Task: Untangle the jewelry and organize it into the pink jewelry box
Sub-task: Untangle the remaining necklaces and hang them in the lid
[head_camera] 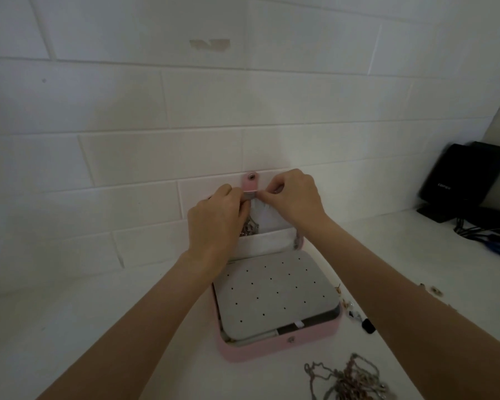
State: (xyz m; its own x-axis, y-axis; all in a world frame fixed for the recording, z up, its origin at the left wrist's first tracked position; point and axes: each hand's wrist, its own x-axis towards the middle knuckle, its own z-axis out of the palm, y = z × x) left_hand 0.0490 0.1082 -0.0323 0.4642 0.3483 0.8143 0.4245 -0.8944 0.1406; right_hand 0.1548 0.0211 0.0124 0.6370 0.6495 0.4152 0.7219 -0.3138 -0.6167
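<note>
Pink jewelry box (283, 346) — open on the white counter (98, 327), lid (267, 243) propped upright against the tiled wall (156, 111).
Grey perforated earring panel (272, 290) — lies over the base, its holes bare.
Lid chain (250, 228) — hangs inside the lid under the snap tab (250, 182).
Left hand (218, 215) — fingers curled at the lid's top edge, pinching at the chain's upper end.
Right hand (293, 194) — pinches the strip just below the tab.
Tangled chains (350, 379) — heaped on the counter near the box's front, untouched.
Small loose pieces (355, 313) — scattered beside the box's right edge.
Black device with cables (468, 180) — far right.
Progress, judged: one chain being hung; most remains.
</note>
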